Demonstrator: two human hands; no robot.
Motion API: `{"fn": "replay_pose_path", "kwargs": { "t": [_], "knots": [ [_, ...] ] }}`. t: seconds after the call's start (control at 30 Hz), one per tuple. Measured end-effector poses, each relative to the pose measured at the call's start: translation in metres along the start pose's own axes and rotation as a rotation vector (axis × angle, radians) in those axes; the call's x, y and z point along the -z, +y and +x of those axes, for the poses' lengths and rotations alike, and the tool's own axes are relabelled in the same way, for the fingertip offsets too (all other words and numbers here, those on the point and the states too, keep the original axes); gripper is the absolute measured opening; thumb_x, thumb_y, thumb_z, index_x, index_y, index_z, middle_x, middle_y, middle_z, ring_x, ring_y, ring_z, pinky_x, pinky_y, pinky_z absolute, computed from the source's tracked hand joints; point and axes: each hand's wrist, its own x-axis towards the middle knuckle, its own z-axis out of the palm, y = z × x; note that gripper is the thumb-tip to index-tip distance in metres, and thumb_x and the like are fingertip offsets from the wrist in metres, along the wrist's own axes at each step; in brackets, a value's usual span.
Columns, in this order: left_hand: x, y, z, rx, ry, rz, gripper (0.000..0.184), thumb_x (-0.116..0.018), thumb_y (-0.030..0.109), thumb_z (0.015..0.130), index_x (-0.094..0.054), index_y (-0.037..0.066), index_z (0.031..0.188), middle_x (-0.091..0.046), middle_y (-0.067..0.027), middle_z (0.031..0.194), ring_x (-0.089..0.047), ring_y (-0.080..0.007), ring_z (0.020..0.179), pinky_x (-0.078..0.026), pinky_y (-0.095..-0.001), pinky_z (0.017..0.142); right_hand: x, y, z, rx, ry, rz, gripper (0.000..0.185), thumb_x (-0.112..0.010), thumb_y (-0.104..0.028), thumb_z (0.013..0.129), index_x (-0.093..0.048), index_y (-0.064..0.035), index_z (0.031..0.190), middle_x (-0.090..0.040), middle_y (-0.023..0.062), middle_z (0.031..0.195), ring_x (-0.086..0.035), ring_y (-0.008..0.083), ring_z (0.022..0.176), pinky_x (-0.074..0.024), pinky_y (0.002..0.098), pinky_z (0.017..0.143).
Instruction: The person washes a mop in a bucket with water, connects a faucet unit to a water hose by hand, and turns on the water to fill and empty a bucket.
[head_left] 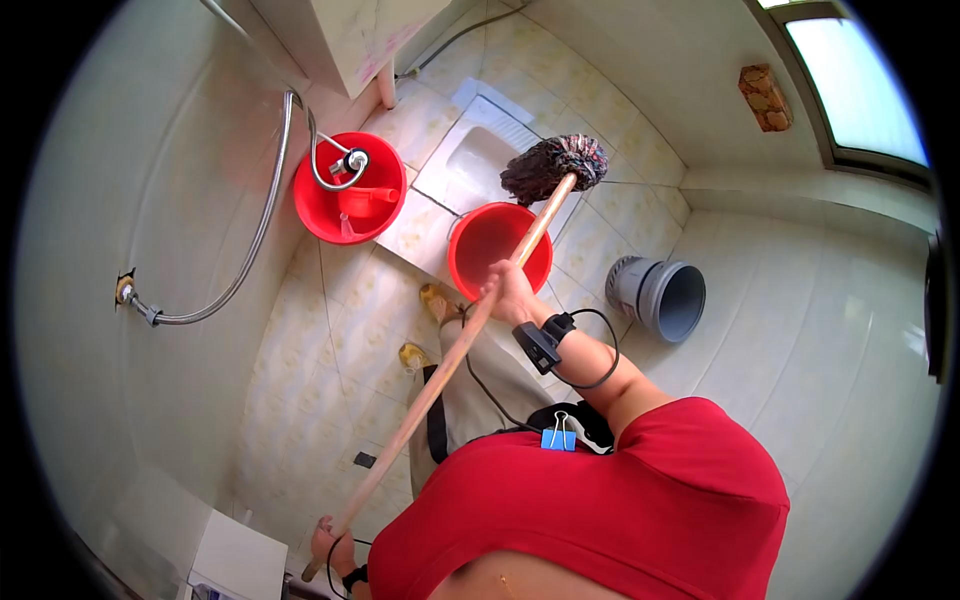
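A string mop with a long wooden handle [432, 388] runs diagonally across the view. Its dark, multicoloured head [555, 168] is over the edge of the white squat toilet [480, 150], beyond a red bucket [480, 250]; whether it touches anything there I cannot tell. My right hand [510, 292] is closed round the middle of the handle, just in front of the bucket. Down at the lower left, my left hand [330, 545] grips the handle near its end. The shaft crosses above the bucket's opening and hides part of its rim.
A red basin [350, 235] holding a red dipper [368, 203] stands left, with a metal hose [270, 200] running into it from the wall. A grey bucket [680, 302] lies tipped at right. A white cabinet [240, 555] stands lower left. Walls enclose the tiled floor [290, 400].
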Motion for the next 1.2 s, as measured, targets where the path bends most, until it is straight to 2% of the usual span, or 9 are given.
{"fn": "replay_pose_path", "kwargs": {
  "t": [0.13,0.57,0.67,0.73,0.93,1.13,1.2],
  "knots": [
    [0.015,0.021,0.0,0.027,-0.029,0.026,0.032,-0.064,0.012,0.053,-0.063,0.011,0.085,-0.058,-0.0101,0.064,-0.057,-0.031,0.062,-0.044,-0.04,0.055,-0.004,-0.003,-0.005,0.009,0.0,-0.002,0.013,-0.05,-0.008,0.074,-0.039,-0.0125,0.068,-0.035,-0.0025,0.056,-0.037,0.0119,0.049,-0.0369,0.0269,0.051],
    [-0.004,0.011,-0.009,-0.046,-0.009,-0.036,0.031,-0.064,0.012,0.054,-0.063,0.011,0.085,-0.057,-0.0079,0.062,-0.057,-0.0284,0.06,-0.044,-0.0386,0.054,-0.005,-0.005,-0.001,-0.016,-0.018,-0.004,0.016,-0.05,-0.009,0.075,-0.037,-0.0131,0.066,-0.035,-0.0031,0.055,-0.037,0.0114,0.049,-0.0362,0.026,0.051],
    [-0.007,0.015,-0.018,-0.018,0.063,-0.032,0.028,-0.063,0.012,0.055,-0.063,0.011,0.083,-0.057,-0.0081,0.062,-0.057,-0.0284,0.06,-0.044,-0.0384,0.054,-0.005,-0.006,0.001,-0.015,-0.017,-0.017,0.016,-0.05,-0.009,0.075,-0.037,-0.013,0.066,-0.035,-0.0032,0.055,-0.037,0.0114,0.049,-0.0363,0.0259,0.051],
    [-0.005,0.017,-0.021,-0.146,0.087,-0.071,0.025,-0.063,0.013,0.056,-0.063,0.01,0.082,-0.057,-0.0083,0.062,-0.057,-0.0285,0.06,-0.044,-0.0382,0.054,-0.003,-0.005,0.003,-0.014,-0.021,-0.024,0.016,-0.05,-0.009,0.075,-0.037,-0.0128,0.066,-0.035,-0.0032,0.055,-0.037,0.0114,0.049,-0.0365,0.0259,0.051],
    [0.01,0.033,-0.032,-0.01,0.049,-0.014,0.024,-0.063,0.013,0.058,-0.063,0.01,0.082,-0.058,-0.009,0.064,-0.057,-0.0286,0.061,-0.045,-0.038,0.055,-0.001,-0.004,0.009,-0.029,-0.02,-0.032,0.015,-0.05,-0.008,0.074,-0.038,-0.0124,0.065,-0.035,-0.0028,0.055,-0.037,0.0116,0.049,-0.037,0.026,0.051],
    [0.027,0.041,-0.037,-0.024,0.095,0.058,0.024,-0.064,0.014,0.058,-0.064,0.01,0.081,-0.059,-0.009,0.065,-0.058,-0.0281,0.062,-0.045,-0.038,0.056,-0.003,-0.004,0.006,-0.058,-0.053,0.02,0.015,-0.051,-0.008,0.074,-0.038,-0.0119,0.067,-0.035,-0.0022,0.055,-0.037,0.0121,0.05,-0.0375,0.0261,0.051],
    [0.029,0.038,-0.036,-0.029,0.098,0.075,0.024,-0.065,0.014,0.057,-0.064,0.01,0.081,-0.059,-0.0087,0.064,-0.058,-0.0282,0.062,-0.045,-0.0382,0.056,-0.003,-0.004,0.005,-0.05,-0.057,0.018,0.017,-0.053,-0.011,0.072,-0.039,-0.013,0.063,-0.037,-0.0022,0.053,-0.037,0.0112,0.047,-0.0397,0.0262,0.05]
  ]
}}
